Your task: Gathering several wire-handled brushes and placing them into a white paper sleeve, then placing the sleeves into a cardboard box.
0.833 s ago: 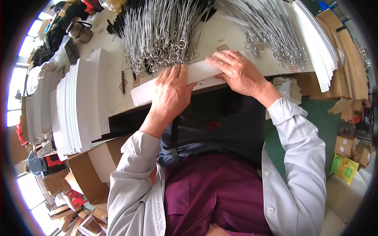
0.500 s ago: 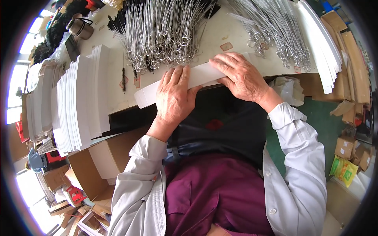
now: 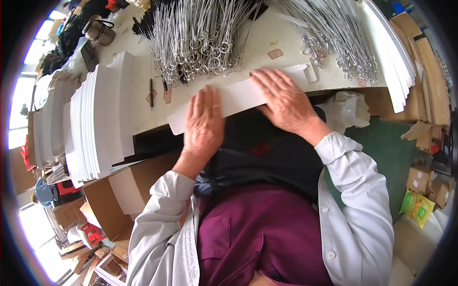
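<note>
A long white card strip point(image 3: 241, 95) lies along the front edge of the cream table point(image 3: 267, 33). My left hand point(image 3: 204, 124) rests flat on its left half, fingers together and pointing away from me. My right hand point(image 3: 282, 97) presses flat on its right half, fingers spread toward the left. Neither hand grips anything. Just beyond the strip lie heaps of thin metal wire brushes with ring ends point(image 3: 200, 33), and a second heap point(image 3: 334, 33) sits to the right.
Stacks of white card strips point(image 3: 95, 119) stand on the left of the table, and another stack point(image 3: 389, 52) leans at the right. Open cardboard boxes point(image 3: 119, 195) sit low on my left. A metal mug point(image 3: 99, 29) stands at the far left. Cartons are piled at the right.
Both hands have slid a little along the strip, the left hand spreading flatter; the strip stays at the table's front edge.
</note>
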Demonstrator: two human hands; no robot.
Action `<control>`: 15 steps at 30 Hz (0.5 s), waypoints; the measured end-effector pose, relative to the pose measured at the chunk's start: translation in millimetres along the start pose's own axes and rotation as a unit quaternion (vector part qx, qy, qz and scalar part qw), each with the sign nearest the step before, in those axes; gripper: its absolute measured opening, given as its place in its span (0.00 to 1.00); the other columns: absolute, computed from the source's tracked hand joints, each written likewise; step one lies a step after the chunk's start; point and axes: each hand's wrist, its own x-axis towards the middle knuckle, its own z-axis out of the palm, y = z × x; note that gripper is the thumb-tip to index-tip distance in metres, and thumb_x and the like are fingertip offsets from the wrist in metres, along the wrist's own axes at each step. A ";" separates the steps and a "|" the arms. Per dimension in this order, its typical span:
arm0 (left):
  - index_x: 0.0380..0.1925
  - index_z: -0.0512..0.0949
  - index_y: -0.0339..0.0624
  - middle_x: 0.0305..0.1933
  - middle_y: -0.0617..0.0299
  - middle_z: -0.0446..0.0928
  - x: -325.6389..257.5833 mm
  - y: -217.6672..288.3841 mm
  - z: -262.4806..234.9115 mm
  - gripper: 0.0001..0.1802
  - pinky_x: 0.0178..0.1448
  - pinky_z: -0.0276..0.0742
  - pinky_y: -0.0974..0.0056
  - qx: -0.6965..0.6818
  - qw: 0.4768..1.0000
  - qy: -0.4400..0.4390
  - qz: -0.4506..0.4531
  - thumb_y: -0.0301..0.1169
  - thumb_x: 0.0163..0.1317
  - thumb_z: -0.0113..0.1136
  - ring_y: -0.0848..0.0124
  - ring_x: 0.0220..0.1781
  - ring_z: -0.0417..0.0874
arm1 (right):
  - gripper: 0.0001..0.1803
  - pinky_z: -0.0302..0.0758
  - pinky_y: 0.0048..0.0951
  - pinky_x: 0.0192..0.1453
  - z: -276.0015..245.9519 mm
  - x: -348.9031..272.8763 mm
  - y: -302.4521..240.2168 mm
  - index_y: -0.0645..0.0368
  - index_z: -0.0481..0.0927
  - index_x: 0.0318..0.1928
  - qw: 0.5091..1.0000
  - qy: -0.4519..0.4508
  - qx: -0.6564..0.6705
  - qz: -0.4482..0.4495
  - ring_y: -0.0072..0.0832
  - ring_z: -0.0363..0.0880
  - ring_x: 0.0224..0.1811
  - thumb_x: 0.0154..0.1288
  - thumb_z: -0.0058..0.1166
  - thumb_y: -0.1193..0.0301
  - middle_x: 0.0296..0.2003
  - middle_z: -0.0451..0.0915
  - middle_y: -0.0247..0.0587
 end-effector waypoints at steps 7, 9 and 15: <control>0.69 0.64 0.25 0.71 0.33 0.67 -28.4 -37.2 -5.2 0.35 0.78 0.62 0.42 0.023 1.000 0.019 -0.009 0.22 0.59 0.53 0.38 0.72 0.69 | 0.41 0.53 0.43 0.84 -12.0 -32.8 45.4 0.65 0.64 0.74 0.995 0.026 -0.053 0.085 0.41 0.61 0.78 0.69 0.61 0.55 0.74 0.66 0.48; 0.68 0.65 0.24 0.70 0.33 0.68 -27.7 -38.8 -7.8 0.34 0.77 0.62 0.42 0.024 0.999 0.027 -0.003 0.21 0.59 0.53 0.39 0.72 0.69 | 0.40 0.55 0.43 0.84 -12.6 -34.8 46.0 0.64 0.66 0.73 0.996 0.041 -0.031 0.069 0.40 0.63 0.77 0.66 0.64 0.60 0.73 0.68 0.47; 0.65 0.67 0.23 0.65 0.34 0.73 -49.3 -22.2 -54.8 0.34 0.75 0.65 0.42 0.023 0.999 -0.034 0.004 0.22 0.56 0.60 0.40 0.67 0.73 | 0.31 0.71 0.42 0.75 -43.0 -46.0 32.6 0.64 0.79 0.61 0.997 0.073 0.019 0.026 0.42 0.77 0.64 0.53 0.64 0.82 0.60 0.81 0.44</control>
